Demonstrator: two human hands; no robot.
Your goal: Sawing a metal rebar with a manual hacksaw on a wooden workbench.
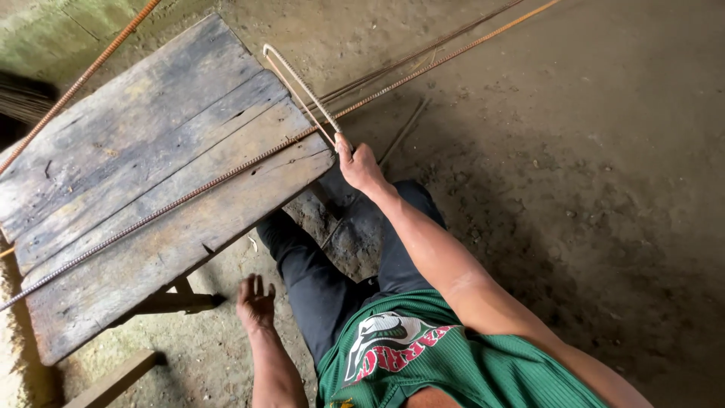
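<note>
Right hand: fingers clamped on bent rebar loop at bench edge.
Left hand: fingers spread, empty, below bench.

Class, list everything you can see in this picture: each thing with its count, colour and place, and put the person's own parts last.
wooden bench: one, grey weathered planks, left half.
long rebar: one, rusty, lying across the bench and on over the ground.
bent rebar: one, pale rusty, hairpin-shaped, by the bench's far corner.
second rebar: one, rusty orange, upper left, beyond the bench.
thin rods: a few, dark, on the dirt floor.
right hand: grips the bent rebar's end.
left hand: fingers spread, empty, low beside the bench.
</note>
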